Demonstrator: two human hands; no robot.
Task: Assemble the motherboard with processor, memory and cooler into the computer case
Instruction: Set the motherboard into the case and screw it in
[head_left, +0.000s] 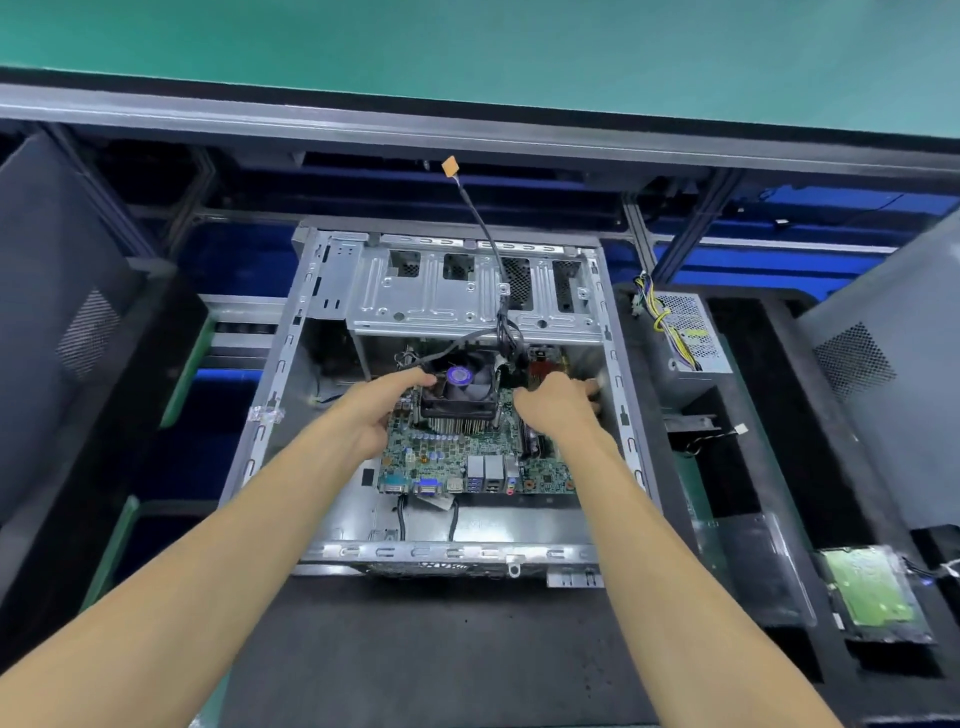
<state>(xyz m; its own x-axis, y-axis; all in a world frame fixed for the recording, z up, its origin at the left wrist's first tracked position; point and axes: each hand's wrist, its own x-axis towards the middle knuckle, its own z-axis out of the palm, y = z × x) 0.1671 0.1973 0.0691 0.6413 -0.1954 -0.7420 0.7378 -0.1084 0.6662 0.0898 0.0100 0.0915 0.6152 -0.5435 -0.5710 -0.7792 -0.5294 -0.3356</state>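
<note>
- Head view: motherboard (457, 457) lies inside the computer case (270, 395), being seated.
- Left hand (382, 410) grips its edge beside the cooler (460, 387); right hand (558, 408) holds the opposite edge.
- Next, likely: align ports nearest the wrists.

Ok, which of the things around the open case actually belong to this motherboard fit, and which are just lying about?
In the job:
- computer case
- motherboard
- cooler
- left hand, on the board's left edge beside the cooler
- right hand, at the board's right side

Lying about:
- power supply, right of the case
- hard drive, near right
- side panel, left
</note>
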